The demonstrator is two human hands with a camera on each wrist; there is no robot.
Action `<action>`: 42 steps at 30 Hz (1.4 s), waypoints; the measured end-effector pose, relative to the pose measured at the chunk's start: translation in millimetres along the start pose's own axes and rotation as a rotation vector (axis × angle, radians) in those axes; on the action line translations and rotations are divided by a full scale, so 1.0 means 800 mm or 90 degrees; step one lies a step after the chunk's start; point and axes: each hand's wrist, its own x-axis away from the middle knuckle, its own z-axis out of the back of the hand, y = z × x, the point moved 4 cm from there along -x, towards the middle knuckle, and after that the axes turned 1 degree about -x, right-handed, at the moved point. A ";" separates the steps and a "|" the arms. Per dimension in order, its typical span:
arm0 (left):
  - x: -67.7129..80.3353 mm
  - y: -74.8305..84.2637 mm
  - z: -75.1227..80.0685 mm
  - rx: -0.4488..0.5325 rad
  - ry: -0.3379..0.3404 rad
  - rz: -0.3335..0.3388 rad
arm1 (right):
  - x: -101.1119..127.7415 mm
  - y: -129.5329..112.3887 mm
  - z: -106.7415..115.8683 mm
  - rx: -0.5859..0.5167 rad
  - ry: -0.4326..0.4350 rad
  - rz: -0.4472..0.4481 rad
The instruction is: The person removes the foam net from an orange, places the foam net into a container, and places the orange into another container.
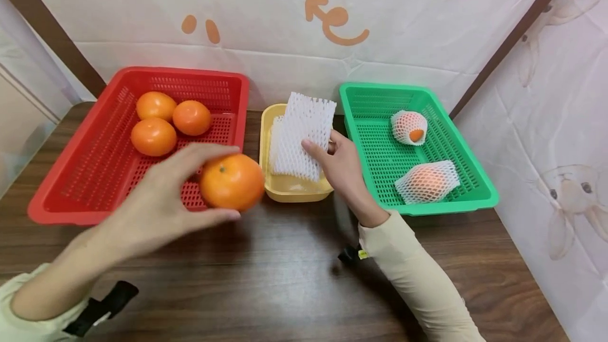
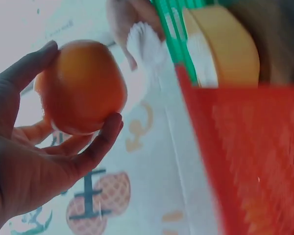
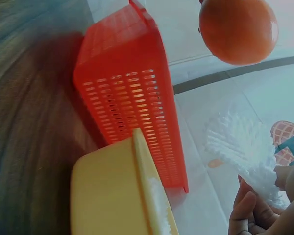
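The left hand (image 1: pixel 157 199) holds an orange (image 1: pixel 231 181) lifted clear of the desk (image 1: pixel 285 268), just left of centre in the head view, in front of the near right corner of the red basket (image 1: pixel 95 173). Its grip is wide and loose, fingertips over the top and thumb beneath, which leaves most of the fruit bare, as if to take a cover. Three more oranges (image 1: pixel 171 120) lie in the red basket's upper left.

The right hand (image 1: pixel 339 165), at mid-frame, pinches a white foam net sleeve (image 1: pixel 301 136) by its lower right edge, raised over the yellow tub (image 1: pixel 290 186) where more sleeves lie. It is lifted by one edge so it hangs free of the pile.

On the right, the green basket (image 1: pixel 475 183) holds two oranges already netted (image 1: pixel 425 181), kept apart from the bare ones.

The left wrist view shows what the head view hides: the thumb (image 2: pixel 103 142) and the curled fingers under the orange, cradling rather than squeezing. The right wrist view shows the sleeve's frilled open end (image 3: pixel 240 147) above the fingers, and the orange hanging well apart from it in the upper right.
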 end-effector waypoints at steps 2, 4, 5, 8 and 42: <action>-0.006 -0.011 0.014 -0.003 0.009 0.046 | -0.008 -0.004 -0.004 -0.016 0.004 -0.019; -0.011 -0.024 0.027 0.012 0.006 0.118 | -0.015 -0.009 -0.009 -0.031 0.007 -0.033; -0.014 -0.031 0.033 0.024 0.003 0.153 | -0.020 -0.012 -0.011 -0.038 0.009 -0.038; -0.021 -0.053 0.047 0.040 -0.005 0.241 | -0.032 -0.018 -0.015 -0.026 0.018 -0.048; -0.076 -0.204 0.030 -0.081 -0.235 0.345 | -0.103 0.026 -0.058 0.576 0.029 0.034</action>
